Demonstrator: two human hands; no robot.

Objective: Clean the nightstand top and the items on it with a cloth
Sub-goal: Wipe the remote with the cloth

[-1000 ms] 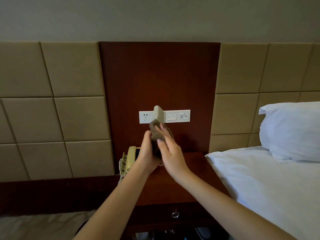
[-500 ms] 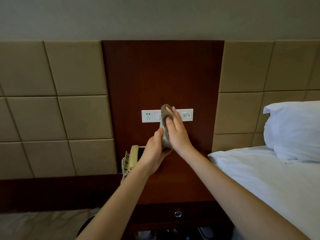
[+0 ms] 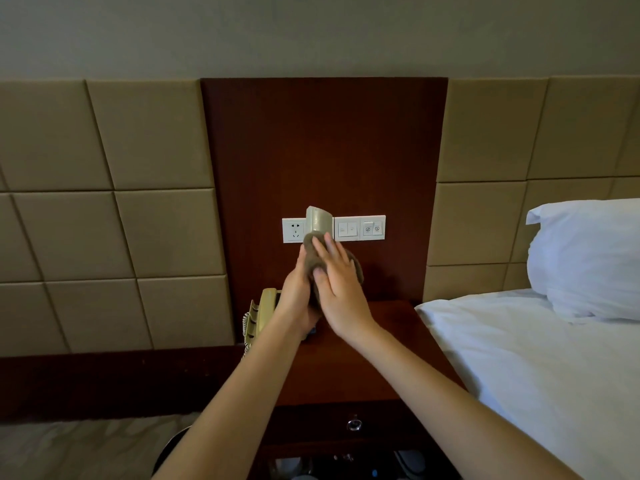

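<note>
My left hand (image 3: 296,296) grips a beige telephone handset (image 3: 318,220) and holds it upright in front of the wall sockets. My right hand (image 3: 341,289) holds a brown cloth (image 3: 356,268) wrapped round the middle of the handset, thumb on the near side and fingers laid over it. Only the handset's top end shows above the cloth. The beige phone base (image 3: 263,308) with its coiled cord stands at the back left of the dark wooden nightstand top (image 3: 374,358).
A white socket and switch panel (image 3: 360,228) sits on the dark wood wall panel behind the hands. A bed with a white sheet (image 3: 519,358) and pillow (image 3: 588,258) borders the nightstand on the right. A drawer knob (image 3: 354,424) shows below the top's front edge.
My right hand slid the cloth up over the handset's top half a second ago and has come back down to its middle, uncovering the top. The left hand keeps its hold.
</note>
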